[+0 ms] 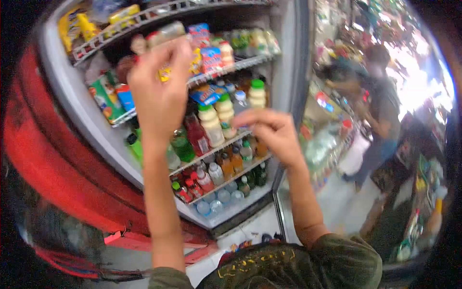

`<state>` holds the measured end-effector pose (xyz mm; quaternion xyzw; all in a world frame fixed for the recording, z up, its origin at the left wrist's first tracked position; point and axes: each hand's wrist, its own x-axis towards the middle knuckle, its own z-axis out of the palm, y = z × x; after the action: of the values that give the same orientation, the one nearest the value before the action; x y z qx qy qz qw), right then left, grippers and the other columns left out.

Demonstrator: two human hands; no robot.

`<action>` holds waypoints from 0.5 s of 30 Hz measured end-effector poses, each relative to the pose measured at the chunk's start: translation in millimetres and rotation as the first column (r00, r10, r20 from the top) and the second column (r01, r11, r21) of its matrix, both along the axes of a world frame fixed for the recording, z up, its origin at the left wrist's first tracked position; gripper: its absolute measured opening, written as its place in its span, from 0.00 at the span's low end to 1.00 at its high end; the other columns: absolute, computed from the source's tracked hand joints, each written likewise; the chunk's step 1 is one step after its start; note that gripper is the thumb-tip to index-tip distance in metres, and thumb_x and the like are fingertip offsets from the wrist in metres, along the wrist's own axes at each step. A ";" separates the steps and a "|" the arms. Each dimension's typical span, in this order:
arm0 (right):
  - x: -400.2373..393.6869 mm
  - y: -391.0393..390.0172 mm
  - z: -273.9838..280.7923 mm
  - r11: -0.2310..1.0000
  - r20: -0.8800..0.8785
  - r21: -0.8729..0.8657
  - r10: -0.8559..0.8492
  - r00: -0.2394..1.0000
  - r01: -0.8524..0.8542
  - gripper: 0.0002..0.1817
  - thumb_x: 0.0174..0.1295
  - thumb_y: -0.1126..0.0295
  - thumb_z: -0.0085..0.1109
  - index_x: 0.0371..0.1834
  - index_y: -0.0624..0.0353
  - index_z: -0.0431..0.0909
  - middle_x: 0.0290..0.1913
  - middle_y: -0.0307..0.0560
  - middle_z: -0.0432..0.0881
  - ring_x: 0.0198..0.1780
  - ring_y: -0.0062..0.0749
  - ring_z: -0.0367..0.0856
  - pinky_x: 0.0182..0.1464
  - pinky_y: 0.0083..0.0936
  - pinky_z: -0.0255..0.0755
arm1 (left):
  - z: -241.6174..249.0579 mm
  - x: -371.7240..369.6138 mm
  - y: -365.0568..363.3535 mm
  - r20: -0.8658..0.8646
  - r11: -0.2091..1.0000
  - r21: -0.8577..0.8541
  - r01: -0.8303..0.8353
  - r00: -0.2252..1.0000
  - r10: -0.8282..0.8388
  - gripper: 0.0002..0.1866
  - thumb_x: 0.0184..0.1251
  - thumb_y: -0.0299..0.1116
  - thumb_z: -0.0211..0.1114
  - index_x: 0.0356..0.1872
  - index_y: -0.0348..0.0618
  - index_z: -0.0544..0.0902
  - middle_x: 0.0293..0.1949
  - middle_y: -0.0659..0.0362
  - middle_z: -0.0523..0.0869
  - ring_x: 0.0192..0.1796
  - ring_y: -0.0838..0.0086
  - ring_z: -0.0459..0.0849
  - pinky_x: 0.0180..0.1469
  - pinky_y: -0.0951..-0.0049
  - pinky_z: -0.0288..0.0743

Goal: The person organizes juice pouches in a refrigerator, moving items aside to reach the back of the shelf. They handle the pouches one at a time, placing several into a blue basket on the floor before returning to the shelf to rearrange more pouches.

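My left hand [161, 89] is raised in front of an upper fridge shelf, its fingers bent and blurred by motion. A small pale bottle [166, 32] with a reddish end lies sideways at its fingertips, and the fingers look closed on it. Lower and to the right, my right hand [276, 137] points leftward with nothing visible in it, thumb and index finger apart. Its fingertips overlap the green-capped cream bottles [224, 113] on the middle shelf. Beside these stands a dark red bottle [196, 135].
Wire shelves [236, 64] hold blue-red packs [211, 59], a green pack [107, 98] and several small drinks. Juice bottles [226, 164] stand lower, above round clear bottles [223, 195]. The fridge door [288, 96] frames the right side. Beyond it, a person [380, 101] stands among goods.
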<state>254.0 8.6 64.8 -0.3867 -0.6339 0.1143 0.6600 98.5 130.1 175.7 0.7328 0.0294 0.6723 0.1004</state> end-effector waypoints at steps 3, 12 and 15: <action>-36.7 -41.9 -63.0 0.978 -0.112 -0.209 -0.020 0.994 -0.004 0.12 0.56 0.80 0.50 0.38 0.67 0.84 0.40 0.48 0.86 0.47 0.30 0.82 0.53 0.26 0.73 | -92.7 -2.3 -56.0 -0.257 0.826 -0.477 0.300 0.851 -0.458 0.07 0.67 0.27 0.60 0.36 0.32 0.84 0.30 0.60 0.84 0.34 0.81 0.80 0.39 0.79 0.73; -155.6 -215.8 -123.8 0.759 0.056 -0.612 -0.238 0.970 0.222 0.11 0.55 0.81 0.56 0.40 0.63 0.84 0.34 0.49 0.86 0.36 0.37 0.84 0.43 0.31 0.76 | -256.3 -77.5 -173.2 0.211 -0.114 -0.905 0.409 0.200 -0.957 0.09 0.67 0.25 0.56 0.37 0.30 0.82 0.35 0.56 0.82 0.40 0.74 0.79 0.47 0.75 0.70; -186.7 -269.2 -111.5 0.727 0.056 -0.617 -0.341 0.938 0.302 0.12 0.57 0.81 0.55 0.41 0.62 0.84 0.37 0.49 0.86 0.39 0.40 0.84 0.45 0.33 0.76 | -251.4 -87.0 -212.4 0.282 -0.244 -0.910 0.335 0.068 -0.957 0.10 0.67 0.26 0.56 0.38 0.29 0.82 0.35 0.56 0.81 0.40 0.74 0.78 0.47 0.74 0.70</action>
<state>67.3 -260.5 -46.7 -0.6808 -0.4643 0.2106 0.5259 11.6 -82.3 -75.7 0.5647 -0.0615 0.0543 0.8212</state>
